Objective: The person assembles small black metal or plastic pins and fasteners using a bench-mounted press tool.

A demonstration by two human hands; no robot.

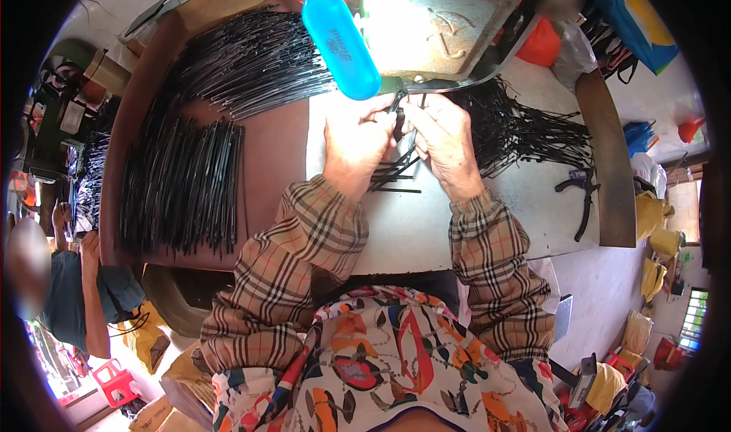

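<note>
My left hand (354, 139) and my right hand (448, 139) are close together above the white tabletop, at the front edge of a bulky metal machine. The fingertips of both are pinched on thin black rods (412, 142), which run down between the hands. Where the rods end among the fingers is too small to make out. Just below, several loose black rods (396, 191) lie on the white surface between my wrists. A blue bottle (340, 47) hangs or leans over my left hand.
Neat rows of black rods (183, 188) fill the brown left part of the table, with another heap (251, 63) behind. A tangled pile (525, 131) lies right, beside black-handled pliers (582, 196). Raised boards (607, 158) edge the table. Another person's arm (90, 295) is at far left.
</note>
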